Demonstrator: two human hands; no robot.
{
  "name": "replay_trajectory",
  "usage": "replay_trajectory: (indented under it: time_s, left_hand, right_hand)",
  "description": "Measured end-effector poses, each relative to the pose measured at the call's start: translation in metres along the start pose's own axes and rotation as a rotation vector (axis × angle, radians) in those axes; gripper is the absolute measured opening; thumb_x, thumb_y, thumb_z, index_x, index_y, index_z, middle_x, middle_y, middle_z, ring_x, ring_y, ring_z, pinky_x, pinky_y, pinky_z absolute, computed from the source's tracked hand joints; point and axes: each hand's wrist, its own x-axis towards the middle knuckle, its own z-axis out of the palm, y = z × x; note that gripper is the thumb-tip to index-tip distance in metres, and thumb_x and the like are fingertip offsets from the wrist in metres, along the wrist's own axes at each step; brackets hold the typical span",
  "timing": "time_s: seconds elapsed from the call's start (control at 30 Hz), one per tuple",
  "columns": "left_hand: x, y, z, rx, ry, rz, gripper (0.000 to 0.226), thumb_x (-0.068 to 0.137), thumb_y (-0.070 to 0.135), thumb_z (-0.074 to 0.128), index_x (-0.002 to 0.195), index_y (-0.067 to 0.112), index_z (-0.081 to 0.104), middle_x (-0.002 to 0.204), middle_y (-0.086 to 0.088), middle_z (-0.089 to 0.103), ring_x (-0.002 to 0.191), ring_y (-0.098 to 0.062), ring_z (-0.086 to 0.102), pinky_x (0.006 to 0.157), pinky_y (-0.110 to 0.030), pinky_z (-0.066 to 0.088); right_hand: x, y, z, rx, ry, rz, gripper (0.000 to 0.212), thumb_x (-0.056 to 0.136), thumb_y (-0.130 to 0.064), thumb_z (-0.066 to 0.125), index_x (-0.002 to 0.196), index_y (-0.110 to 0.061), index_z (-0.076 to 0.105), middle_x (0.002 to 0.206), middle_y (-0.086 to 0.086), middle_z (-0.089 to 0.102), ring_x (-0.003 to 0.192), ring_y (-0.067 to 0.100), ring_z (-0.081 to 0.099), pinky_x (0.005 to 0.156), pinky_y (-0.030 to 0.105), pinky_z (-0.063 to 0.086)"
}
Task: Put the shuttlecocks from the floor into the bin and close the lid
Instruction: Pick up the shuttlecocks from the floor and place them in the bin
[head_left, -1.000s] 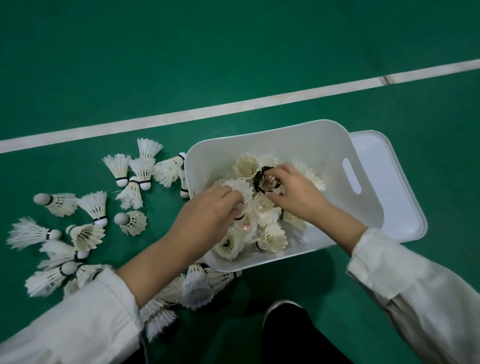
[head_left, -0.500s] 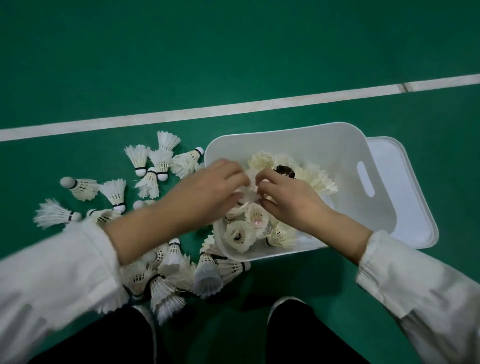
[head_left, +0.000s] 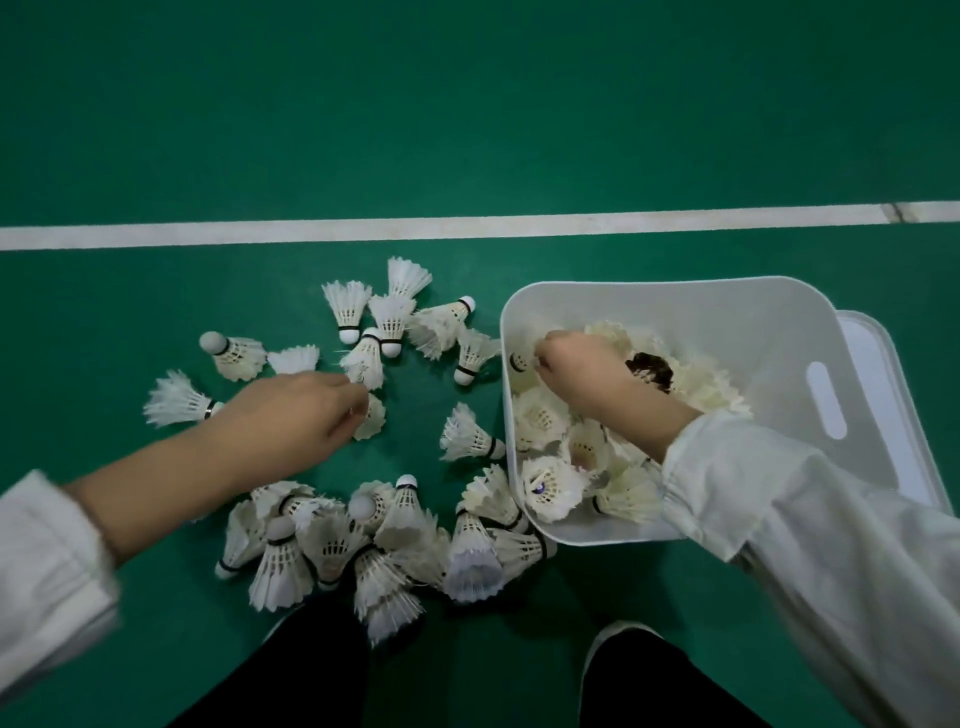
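Observation:
Many white feather shuttlecocks lie on the green floor; one cluster (head_left: 374, 332) is far left of the bin, another heap (head_left: 363, 540) sits near my legs. The white bin (head_left: 649, 286) stands at right, partly filled with shuttlecocks (head_left: 550, 483) and one dark one (head_left: 649, 366). Its lid (head_left: 878, 364) lies under and behind it at right. My left hand (head_left: 291, 410) is down on the floor, its fingertips curled onto one shuttlecock (head_left: 373, 418). Inside the bin, my right hand (head_left: 582, 369) pinches a shuttlecock (head_left: 519, 364) by the left wall.
A white court line (head_left: 467, 228) crosses the floor beyond the shuttlecocks. My dark trouser legs (head_left: 649, 680) and a shoe tip are at the bottom edge. A single shuttlecock (head_left: 467, 436) lies just left of the bin wall.
My left hand has left the bin and swung left down to the floor shuttlecocks. My right hand has shifted to the bin's left wall. The view has panned left.

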Motion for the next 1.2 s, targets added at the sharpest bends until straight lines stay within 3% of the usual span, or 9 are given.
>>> replay_trajectory:
  time_s: [0.07, 0.2, 0.37, 0.5, 0.57, 0.7, 0.83, 1.0, 1.2]
  left_hand:
    - [-0.007, -0.003, 0.013, -0.046, 0.016, -0.012, 0.024, 0.094, 0.035, 0.037, 0.094, 0.02, 0.056, 0.085, 0.006, 0.057, 0.07, -0.013, 0.051, 0.055, -0.028, 0.039]
    - [-0.018, -0.005, 0.033, -0.161, 0.024, -0.088, 0.021, 0.094, 0.034, 0.039, 0.096, 0.021, 0.055, 0.09, 0.006, 0.059, 0.076, -0.015, 0.055, 0.059, -0.029, 0.043]
    - [-0.027, -0.008, 0.059, -0.298, 0.036, -0.178, 0.017, 0.092, 0.035, 0.041, 0.095, 0.026, 0.055, 0.088, 0.009, 0.059, 0.075, -0.013, 0.056, 0.066, -0.034, 0.05]
    - [-0.036, -0.005, 0.069, -0.368, 0.052, -0.235, 0.016, 0.093, 0.031, 0.043, 0.097, 0.023, 0.056, 0.088, 0.006, 0.06, 0.075, -0.015, 0.056, 0.064, -0.034, 0.049]
    - [-0.042, -0.004, 0.074, -0.378, 0.053, -0.256, 0.016, 0.093, 0.029, 0.044, 0.099, 0.022, 0.057, 0.09, 0.005, 0.06, 0.077, -0.014, 0.055, 0.065, -0.032, 0.048]
    - [-0.057, 0.001, 0.085, -0.364, 0.027, -0.265, 0.018, 0.091, 0.028, 0.046, 0.1, 0.017, 0.057, 0.092, 0.001, 0.059, 0.085, -0.019, 0.055, 0.068, -0.035, 0.048]
    - [-0.069, 0.0, 0.102, -0.395, 0.035, -0.271, 0.016, 0.089, 0.028, 0.049, 0.096, 0.016, 0.058, 0.091, -0.002, 0.059, 0.087, -0.023, 0.057, 0.066, -0.037, 0.048]
    - [-0.085, 0.001, 0.125, -0.351, 0.037, -0.199, 0.016, 0.083, 0.027, 0.058, 0.091, 0.013, 0.059, 0.086, -0.005, 0.061, 0.082, -0.025, 0.058, 0.063, -0.03, 0.044]
    - [-0.1, 0.001, 0.156, -0.238, 0.019, -0.048, 0.027, 0.074, 0.039, 0.066, 0.084, 0.015, 0.059, 0.09, -0.001, 0.058, 0.087, -0.021, 0.054, 0.072, -0.031, 0.05]
  right_hand:
    - [0.002, -0.003, 0.002, 0.04, 0.008, 0.038, 0.022, 0.095, -0.009, 0.041, 0.088, -0.005, 0.061, 0.084, 0.006, 0.052, 0.07, 0.022, 0.048, 0.05, 0.024, 0.028]
    - [0.0, -0.004, 0.011, 0.142, -0.016, 0.081, 0.021, 0.095, -0.011, 0.043, 0.088, -0.005, 0.062, 0.086, 0.003, 0.05, 0.082, 0.024, 0.057, 0.066, 0.025, 0.035]
    - [-0.011, -0.012, -0.007, 0.163, -0.111, 0.143, 0.032, 0.093, -0.017, 0.047, 0.123, -0.01, 0.054, 0.124, 0.007, 0.049, 0.102, 0.026, 0.058, 0.083, 0.031, 0.045]
    - [-0.03, -0.044, -0.045, -0.055, 0.006, 0.05, 0.028, 0.092, -0.009, 0.044, 0.12, -0.006, 0.051, 0.114, 0.012, 0.053, 0.095, 0.03, 0.057, 0.073, 0.035, 0.049]
    - [-0.044, -0.071, -0.059, -0.139, 0.035, -0.025, 0.022, 0.093, -0.009, 0.042, 0.112, -0.005, 0.052, 0.105, 0.011, 0.056, 0.091, 0.028, 0.055, 0.063, 0.031, 0.04]
    - [-0.063, -0.123, -0.062, -0.198, 0.123, -0.189, 0.012, 0.084, -0.015, 0.06, 0.094, -0.007, 0.059, 0.088, 0.007, 0.06, 0.072, 0.023, 0.054, 0.054, 0.029, 0.035]
    - [-0.059, -0.165, -0.016, -0.023, -0.128, -0.36, 0.02, 0.095, -0.015, 0.041, 0.112, -0.006, 0.047, 0.109, 0.011, 0.051, 0.098, 0.029, 0.052, 0.071, 0.037, 0.043]
    - [-0.052, -0.185, 0.054, -0.028, -0.381, -0.271, 0.032, 0.092, -0.011, 0.042, 0.123, -0.006, 0.043, 0.122, 0.014, 0.046, 0.111, 0.033, 0.048, 0.081, 0.042, 0.045]
    - [-0.046, -0.178, 0.075, 0.086, -0.329, -0.166, 0.025, 0.091, -0.012, 0.047, 0.114, -0.004, 0.048, 0.115, 0.013, 0.046, 0.101, 0.03, 0.054, 0.072, 0.037, 0.044]
